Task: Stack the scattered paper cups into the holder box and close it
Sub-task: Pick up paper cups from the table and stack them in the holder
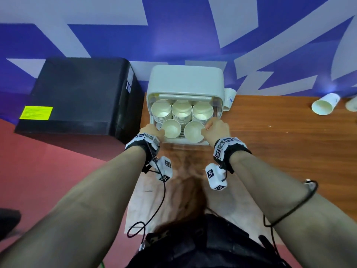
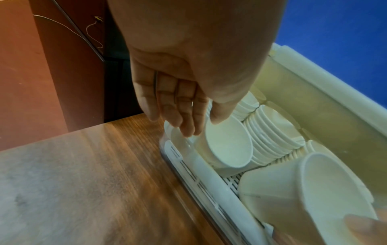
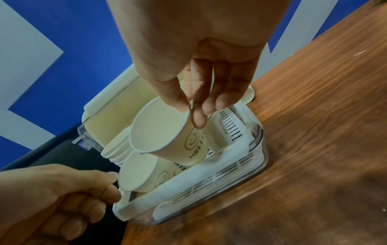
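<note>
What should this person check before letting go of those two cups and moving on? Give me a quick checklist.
1. Left hand pinches the left front cup by its rim: ok.
2. Right hand pinches the right front cup by its rim: ok.
3. Both cups inside the holder box: ok.
4. Cups seated on a stack: not ok, they sit tilted in front of the back stacks.
5. All loose cups gathered: not ok, a fallen cup lies on the table.
6. Lid shut: not ok.
</note>
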The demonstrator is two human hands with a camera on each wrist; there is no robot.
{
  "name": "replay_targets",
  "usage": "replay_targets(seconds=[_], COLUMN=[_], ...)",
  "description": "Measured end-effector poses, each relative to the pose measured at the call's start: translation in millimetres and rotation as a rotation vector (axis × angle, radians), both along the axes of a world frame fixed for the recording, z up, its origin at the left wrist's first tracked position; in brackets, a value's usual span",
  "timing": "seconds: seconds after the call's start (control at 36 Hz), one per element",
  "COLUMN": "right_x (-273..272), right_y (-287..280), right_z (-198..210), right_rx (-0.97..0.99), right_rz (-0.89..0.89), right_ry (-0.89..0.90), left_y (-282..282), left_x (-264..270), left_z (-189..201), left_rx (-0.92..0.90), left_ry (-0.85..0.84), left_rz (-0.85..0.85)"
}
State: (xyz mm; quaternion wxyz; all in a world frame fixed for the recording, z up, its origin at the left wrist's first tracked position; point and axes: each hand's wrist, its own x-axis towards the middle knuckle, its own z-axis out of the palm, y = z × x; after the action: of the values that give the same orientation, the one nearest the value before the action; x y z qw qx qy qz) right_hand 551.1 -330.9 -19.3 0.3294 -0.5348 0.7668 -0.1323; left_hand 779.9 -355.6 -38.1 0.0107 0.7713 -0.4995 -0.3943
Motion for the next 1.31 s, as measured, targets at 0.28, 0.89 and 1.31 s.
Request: replay_targets(seconds=[0.28, 0.89, 1.31], right_x=[17.9, -97.3, -313.9], right_y=[-2.2, 88.6, 210.2], right_z=[-25.3, 32.7, 47.8], right_rx=[0.006, 0.150, 0.156], right_rz=[-0.053, -0.157, -0.519], right_ry=[-0.052, 0.062, 0.164], left_y=[9.4, 53.1, 100.0], left_x=[11.3, -107.2, -339.3], left_z=[-15.2, 23.0, 47.2], left_rx=[0.094, -0.029, 0.010], left_ry=[-0.004, 0.060, 0.135], left_rz=[0.057, -0.276, -0.636])
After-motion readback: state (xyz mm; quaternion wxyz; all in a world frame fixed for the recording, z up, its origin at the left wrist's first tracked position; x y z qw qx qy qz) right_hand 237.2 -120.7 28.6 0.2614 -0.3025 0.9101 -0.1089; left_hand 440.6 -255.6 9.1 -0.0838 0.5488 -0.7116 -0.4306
